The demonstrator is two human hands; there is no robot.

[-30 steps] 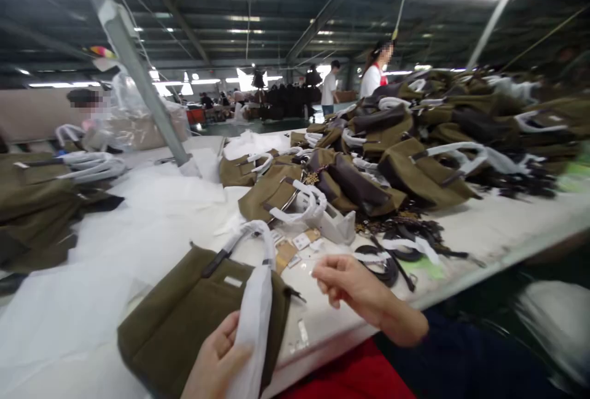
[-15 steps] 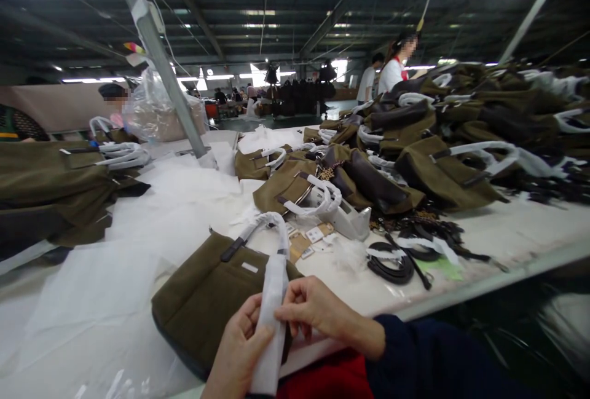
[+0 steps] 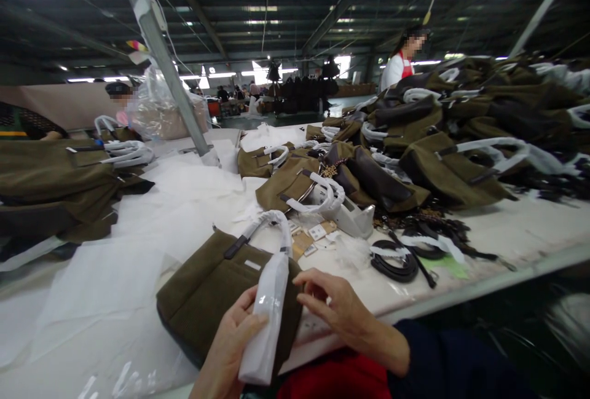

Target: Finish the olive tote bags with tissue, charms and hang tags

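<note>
An olive handbag (image 3: 203, 294) with dark leather trim lies tilted at the table's front edge. One of its handles (image 3: 276, 217), wrapped in white, arches up above the bag's top edge. My left hand (image 3: 233, 337) is closed around a broad, flat white wrapping (image 3: 266, 319) on the handle nearer me, thumb on top. Light glints off its upper part. Just right of that wrapping is my right hand (image 3: 343, 313), apart from it, with fingers bent and a gap between thumb and forefinger. A tiny white spot shows among these fingers; I cannot tell what it is.
White sheets (image 3: 179, 202) cover the table's left side, beside more olive bags (image 3: 50, 171). A large bag pile (image 3: 483, 110) fills the right. A tape dispenser (image 3: 353, 217), cards (image 3: 302, 242) and coiled black straps (image 3: 394, 264) lie ahead. A metal post (image 3: 170, 73) rises behind.
My right hand has come off the white wrapping and moved right. The wrapping now lies smoother and shinier in my left hand, its lower end turned more into view.
</note>
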